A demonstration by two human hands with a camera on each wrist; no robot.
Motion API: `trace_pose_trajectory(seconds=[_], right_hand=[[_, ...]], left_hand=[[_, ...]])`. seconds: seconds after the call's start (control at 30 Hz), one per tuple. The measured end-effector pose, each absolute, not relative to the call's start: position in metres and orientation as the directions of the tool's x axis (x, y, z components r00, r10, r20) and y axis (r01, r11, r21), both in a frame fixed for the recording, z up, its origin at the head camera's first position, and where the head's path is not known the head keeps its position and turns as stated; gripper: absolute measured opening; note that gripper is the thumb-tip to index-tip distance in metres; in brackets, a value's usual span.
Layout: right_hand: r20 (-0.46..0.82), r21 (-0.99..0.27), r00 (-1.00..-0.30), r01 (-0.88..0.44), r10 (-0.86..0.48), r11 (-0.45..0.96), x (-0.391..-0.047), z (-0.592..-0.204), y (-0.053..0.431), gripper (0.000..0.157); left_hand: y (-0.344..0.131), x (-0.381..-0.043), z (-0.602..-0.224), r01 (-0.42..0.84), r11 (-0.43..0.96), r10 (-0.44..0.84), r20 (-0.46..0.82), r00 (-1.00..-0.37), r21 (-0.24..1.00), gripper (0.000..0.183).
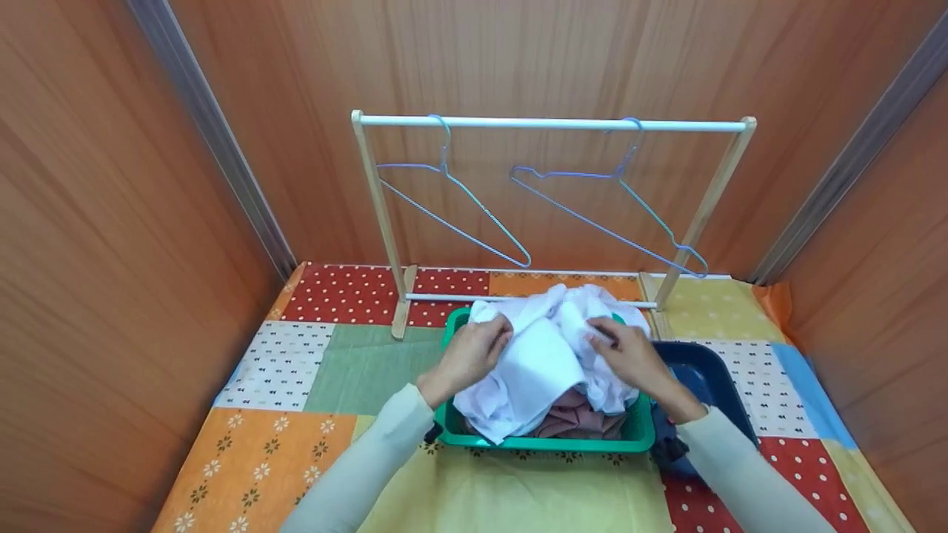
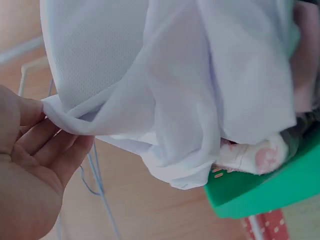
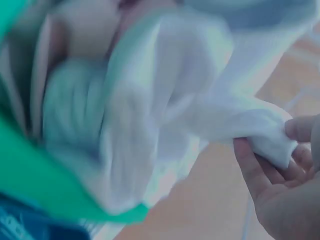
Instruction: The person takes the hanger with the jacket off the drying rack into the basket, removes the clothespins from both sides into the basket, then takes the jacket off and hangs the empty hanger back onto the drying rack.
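Observation:
A crumpled white garment (image 1: 544, 355) lies over the green basket (image 1: 548, 444), partly lifted between both hands. My left hand (image 1: 474, 352) pinches one edge of it between thumb and fingers, as the left wrist view shows up close. On the other side my right hand (image 1: 629, 355) pinches a fold of the same white cloth (image 3: 270, 130); that view is blurred. Beneath it, dusty pink cloth (image 1: 578, 418) shows in the basket. What kind of garment the white one is cannot be made out.
Behind the basket stands a rack with a white rail (image 1: 533, 122). From it hang a left hanger (image 1: 474, 196) and a right hanger (image 1: 622, 178). A dark blue basket (image 1: 700, 370) sits at the right, partly under my forearm. Patchwork cloth (image 1: 370, 370) covers the table; wooden panels surround it.

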State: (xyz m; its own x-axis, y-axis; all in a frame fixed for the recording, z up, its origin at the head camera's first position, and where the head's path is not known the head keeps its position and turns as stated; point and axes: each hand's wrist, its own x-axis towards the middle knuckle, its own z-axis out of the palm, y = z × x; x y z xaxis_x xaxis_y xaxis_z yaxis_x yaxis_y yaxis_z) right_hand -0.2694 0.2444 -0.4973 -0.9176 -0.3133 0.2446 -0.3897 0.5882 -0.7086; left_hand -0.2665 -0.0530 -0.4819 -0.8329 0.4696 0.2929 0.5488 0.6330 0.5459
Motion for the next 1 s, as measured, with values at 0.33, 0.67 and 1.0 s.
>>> trace_pose_trajectory(seconds=[0.33,0.67,1.0], right_hand=[[0.076,-0.589,-0.806,-0.511,-0.586,0.626,-0.222,-0.505,0.216,0.062],[0.000,-0.457,-0.743,-0.595,-0.669,0.661,-0.221,-0.515,0.206,0.043],[-0.085,-0.369,-0.623,-0.705,-0.778,0.605,-0.226,-0.535,0.207,0.026]], left_hand=[[-0.055,-0.232,-0.503,0.664,0.653,0.607,0.271,-0.747,0.365,0.011],[-0.047,-0.221,-0.518,0.704,0.642,0.699,0.145,-0.700,0.303,0.013],[-0.033,-0.218,-0.531,0.698,0.641,0.752,-0.083,-0.654,0.319,0.023]])
